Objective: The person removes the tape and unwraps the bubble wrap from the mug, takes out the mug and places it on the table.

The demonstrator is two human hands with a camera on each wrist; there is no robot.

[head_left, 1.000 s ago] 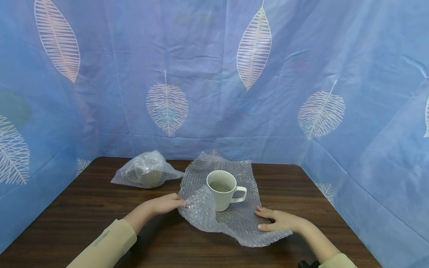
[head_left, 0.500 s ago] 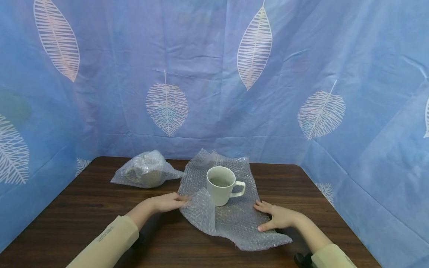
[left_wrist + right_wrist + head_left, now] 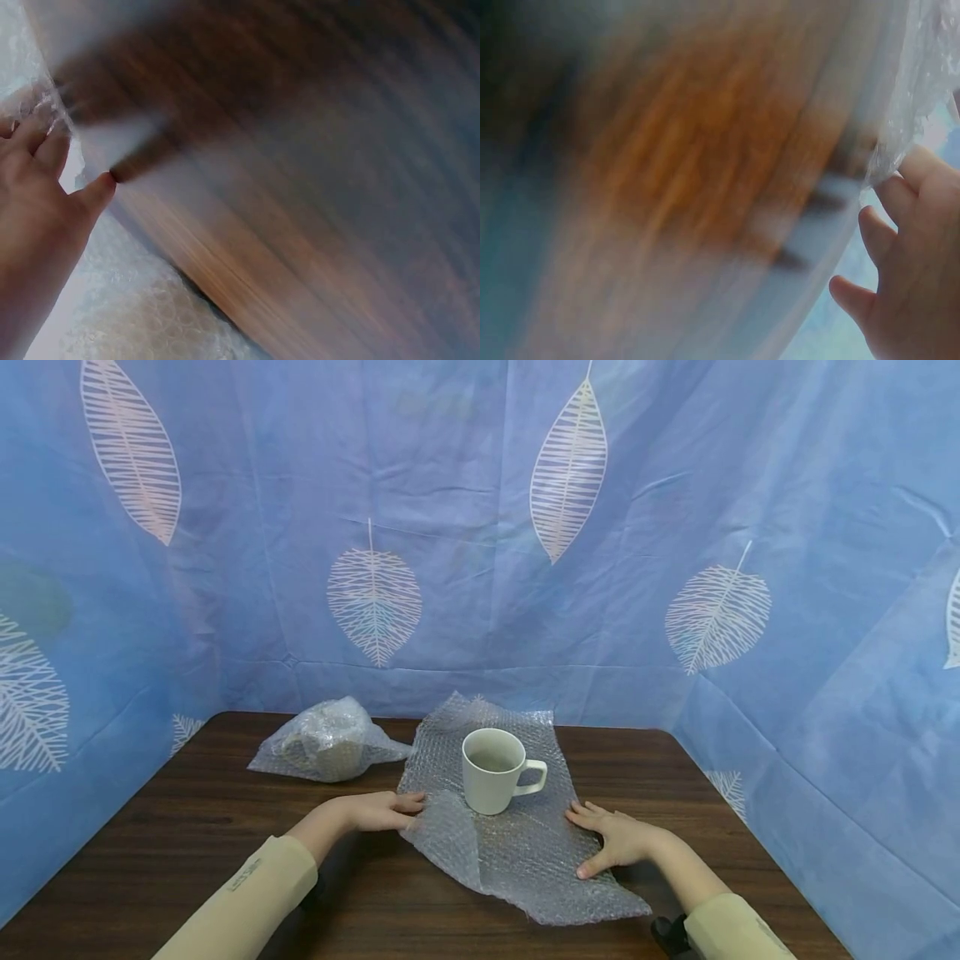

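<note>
On dark-brown wooden table (image 3: pixel 187 852): white ceramic mug (image 3: pixel 489 783) upright on clear bubble-wrap sheet (image 3: pixel 528 864).
Left hand (image 3: pixel 377 812), right hand (image 3: pixel 624 841) both spread, touching sheet's opposite side edges.

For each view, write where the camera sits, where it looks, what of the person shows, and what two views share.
Head: on the head, facing forward and down at the white mug, bubble wrap, table and backdrop; left hand, right hand and sleeves show.
Left wrist: on that wrist, facing the table; left hand shows.
Right wrist: on that wrist, facing the table; right hand shows.
Both wrist views share bubble wrap and table.
</note>
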